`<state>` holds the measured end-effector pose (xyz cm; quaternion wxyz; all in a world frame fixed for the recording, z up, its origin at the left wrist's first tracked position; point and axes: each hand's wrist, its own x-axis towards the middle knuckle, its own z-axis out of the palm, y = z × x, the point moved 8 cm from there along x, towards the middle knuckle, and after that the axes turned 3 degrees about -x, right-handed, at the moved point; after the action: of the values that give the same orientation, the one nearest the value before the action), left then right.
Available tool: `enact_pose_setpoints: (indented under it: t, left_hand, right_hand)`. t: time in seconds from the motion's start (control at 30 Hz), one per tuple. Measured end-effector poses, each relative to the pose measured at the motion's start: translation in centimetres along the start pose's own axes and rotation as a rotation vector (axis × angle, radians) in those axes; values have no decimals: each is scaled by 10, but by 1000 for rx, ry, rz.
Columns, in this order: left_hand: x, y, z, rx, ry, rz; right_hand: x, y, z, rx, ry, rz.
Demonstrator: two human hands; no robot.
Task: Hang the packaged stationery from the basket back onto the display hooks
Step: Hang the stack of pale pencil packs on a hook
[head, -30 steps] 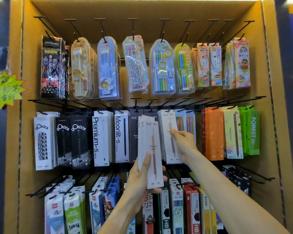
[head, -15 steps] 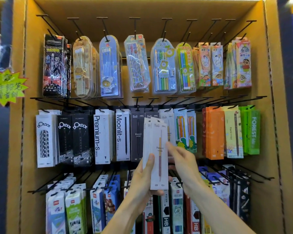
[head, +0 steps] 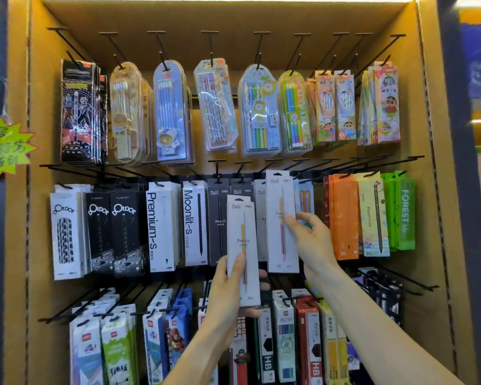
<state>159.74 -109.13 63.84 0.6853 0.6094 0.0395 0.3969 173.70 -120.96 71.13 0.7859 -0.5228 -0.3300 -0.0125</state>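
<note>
Two white pencil boxes mid-frame: upper white pencil box (head: 282,220) pinched by right hand (head: 313,241) up against the middle-row hooks (head: 275,162), lower white pencil box (head: 243,248) gripped in left hand (head: 229,290) just below-left. Orange packs (head: 345,215) hanging right, Moonlit-s box (head: 194,223) left.

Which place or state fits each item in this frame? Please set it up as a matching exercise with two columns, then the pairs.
Things:
1. white Pencil pack
2. white Pencil stack
3. Moonlit-s pack
4. FOREST pack

Places or states:
A. hanging at the right end of the middle row
B. gripped in the left hand
C. pinched by the right hand, lifted toward the middle-row hooks
D. hanging just right of the Premium-s pack

Pairs: 1-C, 2-B, 3-D, 4-A
</note>
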Motion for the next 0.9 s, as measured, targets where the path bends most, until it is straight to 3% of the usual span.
enact_pose_setpoints:
  t: [0.33, 0.57, 0.73, 0.9]
  left_hand:
    - [2, 5, -2, 7, -43, 16]
    - [4, 5, 0, 56, -84, 43]
    - [4, 3, 1, 113, -149, 81]
    - [13, -7, 13, 137, -170, 85]
  right_hand:
    - [35, 19, 8, -150, 86, 39]
    - [62, 47, 22, -219, 103, 165]
    - [38, 33, 8, -313, 200, 77]
    - [-23, 17, 13, -157, 2, -79]
